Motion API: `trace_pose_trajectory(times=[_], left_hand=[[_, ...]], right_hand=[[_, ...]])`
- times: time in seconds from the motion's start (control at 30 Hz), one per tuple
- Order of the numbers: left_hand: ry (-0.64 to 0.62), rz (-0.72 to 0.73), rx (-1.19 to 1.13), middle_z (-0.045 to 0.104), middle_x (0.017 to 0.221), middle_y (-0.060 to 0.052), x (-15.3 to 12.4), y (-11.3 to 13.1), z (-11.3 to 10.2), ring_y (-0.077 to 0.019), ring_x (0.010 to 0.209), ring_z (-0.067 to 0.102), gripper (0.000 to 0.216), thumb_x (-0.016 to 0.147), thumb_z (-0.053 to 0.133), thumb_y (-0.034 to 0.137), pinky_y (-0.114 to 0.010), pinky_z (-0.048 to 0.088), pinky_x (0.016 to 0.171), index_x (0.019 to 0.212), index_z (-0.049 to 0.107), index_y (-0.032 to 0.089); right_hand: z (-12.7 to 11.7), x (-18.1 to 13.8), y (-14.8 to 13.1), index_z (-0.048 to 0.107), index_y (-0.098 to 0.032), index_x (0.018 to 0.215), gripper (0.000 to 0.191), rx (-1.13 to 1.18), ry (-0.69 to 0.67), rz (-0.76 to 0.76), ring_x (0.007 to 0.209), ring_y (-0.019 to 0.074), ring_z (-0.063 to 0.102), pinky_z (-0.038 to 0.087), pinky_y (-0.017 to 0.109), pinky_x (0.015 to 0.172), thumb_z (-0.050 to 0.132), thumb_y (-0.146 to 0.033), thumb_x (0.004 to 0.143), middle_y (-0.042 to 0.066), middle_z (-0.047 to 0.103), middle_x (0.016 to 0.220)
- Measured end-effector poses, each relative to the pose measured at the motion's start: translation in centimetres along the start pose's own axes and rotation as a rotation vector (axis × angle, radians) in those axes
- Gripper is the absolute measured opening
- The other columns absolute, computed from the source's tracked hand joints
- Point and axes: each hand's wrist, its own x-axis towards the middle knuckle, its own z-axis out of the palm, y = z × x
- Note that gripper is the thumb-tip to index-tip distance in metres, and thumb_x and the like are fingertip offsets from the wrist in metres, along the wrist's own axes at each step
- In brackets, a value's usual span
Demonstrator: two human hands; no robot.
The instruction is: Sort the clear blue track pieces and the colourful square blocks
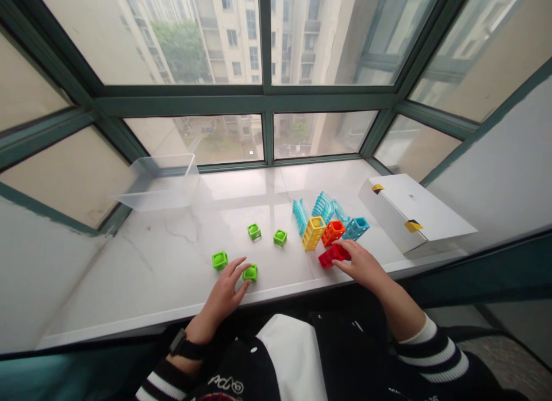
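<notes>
One red piece [330, 257], just beside an orange piece [333, 233] on the windowsill [172, 286], is clasped by the right hand [361, 264]. The left hand [223, 293] spans a green block [250, 272] (whether gripped, one cannot tell).

The right hand [364, 268] hides part of the red block [329, 257] — the mark [411, 196] on the white box [425, 211] is too small to read — the bottom edge cuts off the left sleeve [163, 382].

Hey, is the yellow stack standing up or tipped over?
Upright: the yellow stack stands on the ledge, its open square end facing up.
</notes>
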Motion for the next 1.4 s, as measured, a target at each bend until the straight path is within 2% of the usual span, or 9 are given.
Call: trace_pose_trajectory(times=[0.1,0.2,0.3,0.4,0.5,0.6,0.93,1.2,1.4], left_hand=[[0.049,0.027,-0.060,0.057,0.153,-0.012,0.9,3.6,-0.3,-0.0293,0.142,0.055,0.048,0.101,0.061,0.034,-0.054,0.048,0.120,0.148,0.053,0.030],[0.001,0.115,-0.061,0.054,0.155,-0.013,2.6,7.2,0.1,-0.0304,0.143,0.053,0.063,0.098,0.068,0.041,-0.051,0.047,0.120,0.155,0.043,0.030],[-0.015,0.168,0.013,0.060,0.146,-0.014,4.3,8.8,0.5,-0.0321,0.135,0.057,0.061,0.098,0.067,0.041,-0.053,0.050,0.115,0.153,0.044,0.028],[-0.030,0.174,0.104,0.066,0.132,-0.013,5.3,8.3,0.5,-0.0315,0.121,0.062,0.045,0.101,0.061,0.034,-0.051,0.053,0.106,0.144,0.050,0.025],[-0.087,0.189,0.218,0.066,0.127,-0.014,5.6,7.3,0.0,-0.0324,0.114,0.061,0.038,0.101,0.059,0.032,-0.051,0.053,0.102,0.138,0.054,0.023],[-0.156,0.164,0.310,0.066,0.120,-0.013,5.7,6.8,-0.2,-0.0322,0.108,0.061,0.038,0.102,0.057,0.033,-0.049,0.053,0.096,0.138,0.055,0.024],[-0.181,-0.192,0.493,0.066,0.107,-0.014,10.0,3.3,-1.2,-0.0320,0.099,0.066,0.049,0.103,0.050,0.040,-0.043,0.052,0.087,0.149,0.053,0.024],[-0.412,-0.129,0.565,0.070,0.114,-0.017,12.2,1.9,-0.3,-0.0343,0.101,0.069,0.048,0.099,0.054,0.037,-0.046,0.053,0.086,0.147,0.059,0.031],[-0.438,-0.089,0.558,0.071,0.113,-0.014,13.1,1.5,0.2,-0.0327,0.102,0.070,0.042,0.095,0.060,0.032,-0.045,0.052,0.089,0.137,0.065,0.034]], right_hand=[[0.5,-0.1,-2.8,0.064,-0.026,0.127,0.042,0.211,-0.072,-0.103,0.115,0.0272,0.068,0.056,0.044,0.102,0.074,-0.040,0.088,0.010,0.069,0.127],[2.5,-0.1,-6.0,0.059,-0.026,0.127,0.045,0.509,-0.143,-0.108,0.110,0.0252,0.071,0.061,0.040,0.095,0.076,-0.040,0.088,0.009,0.068,0.130],[5.1,0.4,-8.3,0.053,-0.026,0.129,0.050,0.724,-0.269,-0.090,0.105,0.0240,0.073,0.062,0.038,0.090,0.077,-0.041,0.088,0.009,0.068,0.130],[6.7,1.3,-9.2,0.056,-0.024,0.124,0.046,0.679,-0.202,-0.167,0.115,0.0251,0.070,0.061,0.040,0.095,0.079,-0.039,0.087,0.011,0.063,0.136],[7.4,2.3,-9.3,0.062,-0.023,0.121,0.043,0.407,-0.128,-0.339,0.127,0.0286,0.062,0.053,0.047,0.109,0.083,-0.030,0.084,0.012,0.062,0.135],[8.0,3.1,-9.5,0.062,-0.024,0.132,0.048,0.214,-0.182,-0.425,0.116,0.0286,0.065,0.053,0.048,0.105,0.080,-0.024,0.087,0.011,0.068,0.123],[11.6,3.4,-8.9,0.060,-0.023,0.137,0.047,0.132,-0.044,-0.191,0.113,0.0291,0.065,0.053,0.045,0.103,0.072,-0.024,0.092,0.012,0.067,0.120],[13.4,4.0,-7.5,0.056,-0.018,0.148,0.059,0.054,-0.156,-0.115,0.127,0.0328,0.062,0.047,0.045,0.113,0.072,-0.025,0.092,0.017,0.067,0.136],[13.5,5.3,-8.9,0.042,-0.029,0.163,0.074,-0.101,-0.287,-0.230,0.109,0.0312,0.069,0.055,0.039,0.093,0.068,-0.033,0.093,0.012,0.070,0.119]])
